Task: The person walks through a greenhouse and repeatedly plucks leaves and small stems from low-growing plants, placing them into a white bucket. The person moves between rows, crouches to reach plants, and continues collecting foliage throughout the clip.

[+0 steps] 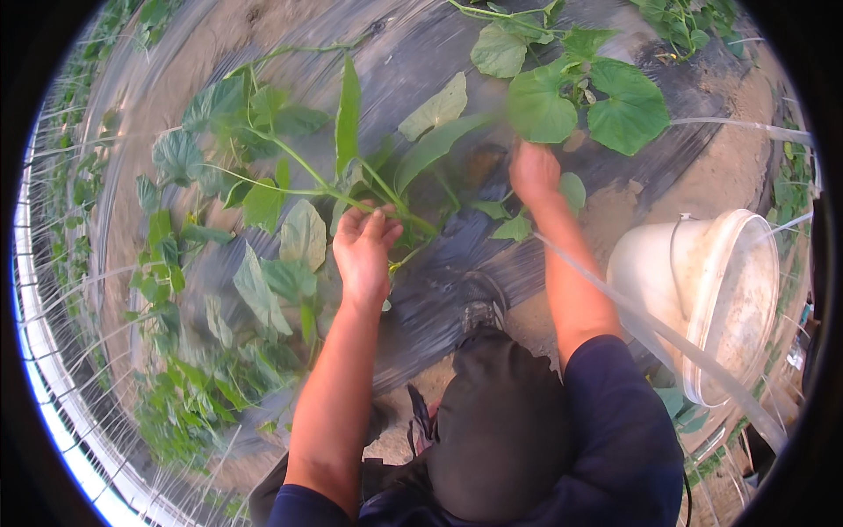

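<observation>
A green vine (309,172), probably a cucumber plant, stretches across the black plastic mulch film (428,342) before me. My left hand (365,244) pinches its stem between thumb and fingers, close to where leaf stalks branch off. Broad leaves (438,148) rise just beyond that hand. To the right, my right hand (535,171) reaches down beside another plant with large round leaves (625,105). Its fingers are hidden by the foliage, so what they touch cannot be seen.
A white plastic bucket (658,263) lies tilted at my right, its mouth facing outward. A translucent plastic strip (658,326) crosses in front of it. Dense vines (197,395) grow at left near many thin strings (85,369). My shoe (484,303) rests near the film.
</observation>
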`<state>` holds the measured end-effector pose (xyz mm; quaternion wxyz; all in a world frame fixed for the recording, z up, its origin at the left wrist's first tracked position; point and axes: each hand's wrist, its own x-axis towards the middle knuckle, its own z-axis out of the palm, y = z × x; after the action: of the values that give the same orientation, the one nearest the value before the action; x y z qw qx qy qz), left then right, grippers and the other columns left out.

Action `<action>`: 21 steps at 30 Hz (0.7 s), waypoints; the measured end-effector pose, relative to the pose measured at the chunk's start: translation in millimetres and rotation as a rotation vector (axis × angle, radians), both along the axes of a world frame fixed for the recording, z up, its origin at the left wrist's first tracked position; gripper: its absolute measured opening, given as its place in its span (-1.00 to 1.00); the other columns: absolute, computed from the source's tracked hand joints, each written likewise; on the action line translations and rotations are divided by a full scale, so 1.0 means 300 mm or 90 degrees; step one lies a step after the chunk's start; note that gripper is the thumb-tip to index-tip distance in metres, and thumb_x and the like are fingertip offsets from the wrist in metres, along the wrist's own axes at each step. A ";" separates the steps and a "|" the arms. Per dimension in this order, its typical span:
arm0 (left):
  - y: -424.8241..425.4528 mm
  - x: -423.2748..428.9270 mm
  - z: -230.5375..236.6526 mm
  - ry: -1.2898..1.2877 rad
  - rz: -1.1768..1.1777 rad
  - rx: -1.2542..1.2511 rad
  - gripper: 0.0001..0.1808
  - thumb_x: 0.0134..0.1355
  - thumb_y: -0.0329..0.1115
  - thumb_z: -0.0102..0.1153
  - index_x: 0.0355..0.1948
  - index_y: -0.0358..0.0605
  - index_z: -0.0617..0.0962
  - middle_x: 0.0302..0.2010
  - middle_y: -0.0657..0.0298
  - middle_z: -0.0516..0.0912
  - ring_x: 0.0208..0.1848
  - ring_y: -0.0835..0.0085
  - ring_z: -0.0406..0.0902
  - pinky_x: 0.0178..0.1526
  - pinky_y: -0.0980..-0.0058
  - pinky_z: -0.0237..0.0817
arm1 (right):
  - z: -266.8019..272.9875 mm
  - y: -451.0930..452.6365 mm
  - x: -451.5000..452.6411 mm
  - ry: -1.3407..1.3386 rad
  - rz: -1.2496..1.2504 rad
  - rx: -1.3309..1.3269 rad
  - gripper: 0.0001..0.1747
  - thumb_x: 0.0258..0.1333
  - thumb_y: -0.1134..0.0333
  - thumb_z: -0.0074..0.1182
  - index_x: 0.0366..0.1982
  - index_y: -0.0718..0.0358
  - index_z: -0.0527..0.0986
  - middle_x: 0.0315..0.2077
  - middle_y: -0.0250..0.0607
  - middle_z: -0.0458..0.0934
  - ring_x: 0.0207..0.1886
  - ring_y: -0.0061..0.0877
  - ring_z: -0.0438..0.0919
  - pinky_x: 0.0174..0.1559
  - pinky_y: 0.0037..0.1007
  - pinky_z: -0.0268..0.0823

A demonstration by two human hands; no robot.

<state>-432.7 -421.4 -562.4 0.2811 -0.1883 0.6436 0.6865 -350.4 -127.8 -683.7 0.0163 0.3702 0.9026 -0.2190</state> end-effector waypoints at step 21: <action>0.064 -0.015 0.025 0.018 0.004 0.011 -0.59 0.61 -0.43 0.11 0.34 -0.48 0.42 0.13 -0.07 0.72 0.06 0.25 0.72 0.16 0.28 0.65 | -0.206 -0.125 0.020 0.262 -0.508 -0.951 -0.77 0.43 0.24 0.06 -0.15 0.19 0.66 -0.36 -0.27 0.64 -0.58 -0.64 0.30 -0.59 -0.48 -0.02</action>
<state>-437.3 -402.1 -554.9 0.2717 -0.1783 0.6411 0.6953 -344.4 -165.4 -745.5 0.0132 0.5043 0.3105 -0.8057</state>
